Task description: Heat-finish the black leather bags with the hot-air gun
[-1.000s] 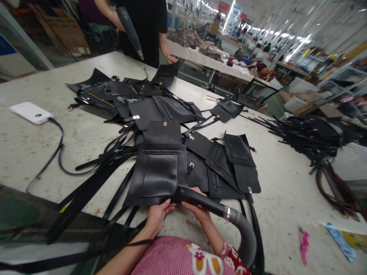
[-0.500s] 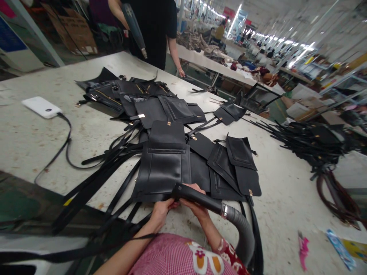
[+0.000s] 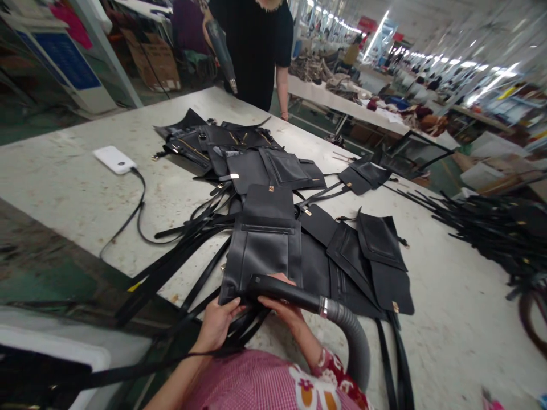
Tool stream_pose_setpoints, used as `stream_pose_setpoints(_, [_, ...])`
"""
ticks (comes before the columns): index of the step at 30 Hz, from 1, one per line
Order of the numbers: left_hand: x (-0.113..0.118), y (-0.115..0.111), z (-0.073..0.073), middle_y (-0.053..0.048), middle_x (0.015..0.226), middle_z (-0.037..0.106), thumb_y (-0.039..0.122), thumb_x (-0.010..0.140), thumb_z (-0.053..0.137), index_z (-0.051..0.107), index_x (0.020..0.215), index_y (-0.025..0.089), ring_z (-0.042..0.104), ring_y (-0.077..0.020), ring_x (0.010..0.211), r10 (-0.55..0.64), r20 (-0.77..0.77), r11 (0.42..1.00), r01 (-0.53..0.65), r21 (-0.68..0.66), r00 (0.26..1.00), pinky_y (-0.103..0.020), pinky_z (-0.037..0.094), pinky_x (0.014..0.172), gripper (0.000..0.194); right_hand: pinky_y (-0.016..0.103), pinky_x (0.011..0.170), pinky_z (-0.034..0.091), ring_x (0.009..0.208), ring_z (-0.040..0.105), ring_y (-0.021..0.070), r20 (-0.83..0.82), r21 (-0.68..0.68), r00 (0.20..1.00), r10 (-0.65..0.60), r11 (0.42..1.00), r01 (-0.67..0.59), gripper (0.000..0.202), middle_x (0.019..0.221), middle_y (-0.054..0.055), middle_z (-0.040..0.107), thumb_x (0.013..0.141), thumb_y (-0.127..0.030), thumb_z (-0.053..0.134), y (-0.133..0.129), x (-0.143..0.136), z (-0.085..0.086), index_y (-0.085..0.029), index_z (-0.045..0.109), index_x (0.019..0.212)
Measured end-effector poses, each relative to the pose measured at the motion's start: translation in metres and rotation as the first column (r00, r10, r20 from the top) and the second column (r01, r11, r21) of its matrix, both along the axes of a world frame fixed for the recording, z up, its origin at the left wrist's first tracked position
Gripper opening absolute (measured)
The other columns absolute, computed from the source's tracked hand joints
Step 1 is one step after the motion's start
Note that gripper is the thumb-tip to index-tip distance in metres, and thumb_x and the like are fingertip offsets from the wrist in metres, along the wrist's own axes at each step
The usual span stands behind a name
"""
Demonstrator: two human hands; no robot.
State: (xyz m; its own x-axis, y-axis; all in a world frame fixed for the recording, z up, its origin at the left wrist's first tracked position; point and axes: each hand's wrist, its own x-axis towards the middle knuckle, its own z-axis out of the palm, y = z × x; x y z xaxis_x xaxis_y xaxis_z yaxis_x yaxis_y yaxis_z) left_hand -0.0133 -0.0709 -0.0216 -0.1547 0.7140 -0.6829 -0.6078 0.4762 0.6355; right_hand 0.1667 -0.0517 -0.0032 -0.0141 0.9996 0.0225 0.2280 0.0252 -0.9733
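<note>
My left hand pinches the near left corner of a black leather bag piece, which lies flat with a framed pocket on its face. My right hand wraps round a black hand-held tool, its body partly hiding the fingers. A clamp joins the tool to a ribbed grey hose that curves down past my right arm. The tool's blunt end rests over the bag's near edge, close to my left fingers. Black straps hang below the edge between my hands.
More black bag pieces overlap to the right and further back. A white power bank with a black cable lies left on the table. Across it stands a person in black with a heat gun. Black straps heap at right.
My left hand has moved left along the bag's near edge, away from my right hand. The tool has shifted slightly left. The whole view has swung left.
</note>
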Motion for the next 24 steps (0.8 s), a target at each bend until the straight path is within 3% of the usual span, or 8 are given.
stream_pose_setpoints(5, [0.008, -0.004, 0.003, -0.006, 0.066, 0.071, 0.010, 0.044, 0.083, 0.065, 0.073, 0.008, 0.068, -0.0198, 0.059, -0.018, 0.036, 0.999, 0.017, 0.035, 0.999, -0.031, 0.059, 0.061, 0.033, 0.037, 0.090, 0.046, 0.094, 0.063, 0.0244, -0.012, 0.006, 0.992, 0.125, 0.992, -0.125, 0.041, 0.096, -0.002, 0.069, 0.062, -0.043, 0.077, 0.005, -0.024, 0.008, -0.032, 0.070, 0.101])
stream_pose_setpoints(12, [-0.004, -0.002, 0.005, -0.006, 0.067, 0.072, 0.014, 0.046, 0.083, 0.066, 0.073, 0.009, 0.068, -0.0213, 0.060, -0.087, -0.067, 0.995, 0.089, 0.041, 0.994, -0.033, 0.059, 0.060, 0.033, 0.041, 0.089, 0.050, 0.094, 0.064, 0.0275, -0.070, -0.032, 0.992, 0.109, 0.993, -0.111, 0.040, 0.098, 0.001, 0.069, 0.064, -0.041, 0.076, -0.006, 0.002, 0.010, -0.034, 0.068, 0.103])
stream_pose_setpoints(17, [0.008, -0.002, 0.007, -0.003, 0.060, 0.069, 0.010, 0.040, 0.081, 0.066, 0.067, 0.011, 0.066, -0.0200, 0.054, -0.135, -0.081, 0.989, 0.139, 0.055, 0.988, -0.031, 0.058, 0.057, 0.031, 0.039, 0.090, 0.048, 0.095, 0.064, 0.0250, -0.067, -0.003, 0.984, 0.164, 0.986, -0.165, 0.039, 0.097, 0.000, 0.068, 0.066, -0.044, 0.074, 0.000, -0.026, 0.024, -0.031, 0.069, 0.102])
stream_pose_setpoints(20, [0.012, 0.000, 0.014, -0.002, 0.059, 0.069, 0.010, 0.040, 0.082, 0.066, 0.067, 0.011, 0.065, -0.0189, 0.052, -0.148, -0.078, 0.988, 0.151, 0.038, 0.986, -0.030, 0.057, 0.057, 0.032, 0.037, 0.091, 0.047, 0.096, 0.063, 0.0230, -0.086, -0.002, 0.991, 0.099, 0.995, -0.100, 0.037, 0.098, -0.001, 0.068, 0.069, -0.045, 0.072, 0.008, -0.034, 0.030, -0.029, 0.069, 0.102])
stream_pose_setpoints(24, [0.008, 0.002, 0.023, -0.005, 0.066, 0.070, 0.014, 0.044, 0.083, 0.066, 0.074, 0.010, 0.067, -0.0194, 0.057, -0.157, -0.065, 0.986, 0.159, 0.039, 0.985, -0.031, 0.059, 0.060, 0.035, 0.040, 0.086, 0.051, 0.084, 0.066, 0.0244, -0.074, -0.052, 0.996, -0.048, 0.998, 0.044, 0.034, 0.091, 0.001, 0.070, 0.070, -0.040, 0.074, 0.007, -0.011, 0.023, -0.026, 0.069, 0.101])
